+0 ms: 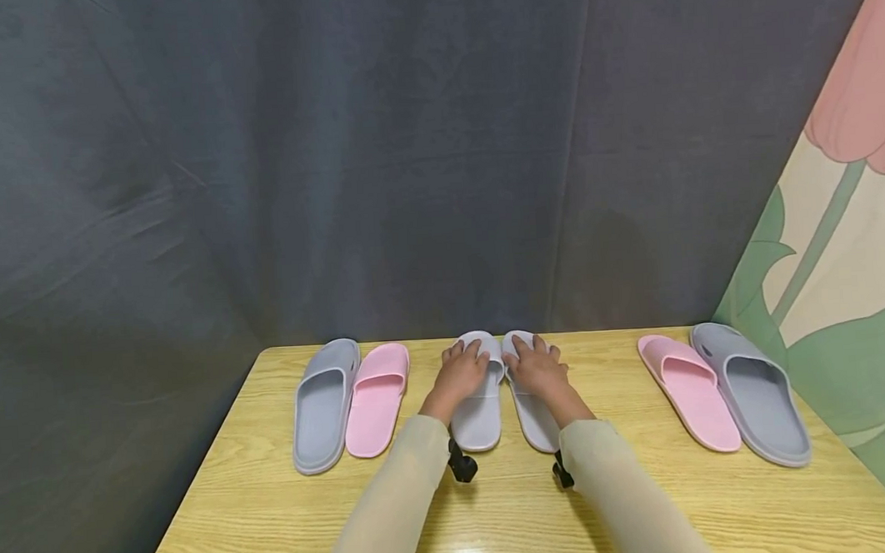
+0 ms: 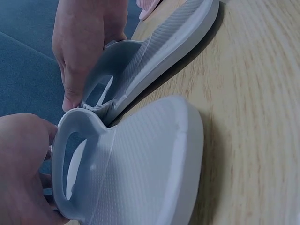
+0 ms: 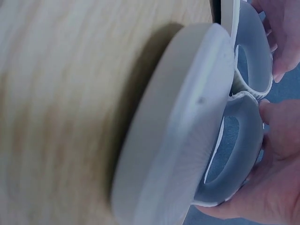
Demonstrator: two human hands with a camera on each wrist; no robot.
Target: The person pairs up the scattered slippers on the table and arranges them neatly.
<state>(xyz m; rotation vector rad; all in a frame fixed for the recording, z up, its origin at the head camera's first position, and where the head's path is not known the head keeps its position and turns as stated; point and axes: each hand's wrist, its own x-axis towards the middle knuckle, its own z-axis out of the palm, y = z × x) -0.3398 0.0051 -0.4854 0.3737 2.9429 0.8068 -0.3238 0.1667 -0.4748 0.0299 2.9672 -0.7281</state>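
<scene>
Near six o'clock in the head view, left pale slipper (image 1: 477, 427) on wooden counter (image 1: 274, 511), left hand (image 1: 462, 372) on its upper; right pale slipper (image 1: 537, 426) at five, under right hand (image 1: 539, 370). Left grey slipper (image 1: 320, 416) and left pink slipper (image 1: 373, 414) around seven; right pink slipper (image 1: 699, 405) and right grey slipper (image 1: 766, 401) around four. Left wrist view: left hand at eight, fingers (image 2: 55, 216) gripping left pale upper; right hand at eleven. Right wrist view: right hand at four, thumb and fingers holding right pale upper; left hand at two; pale uppers touch.
</scene>
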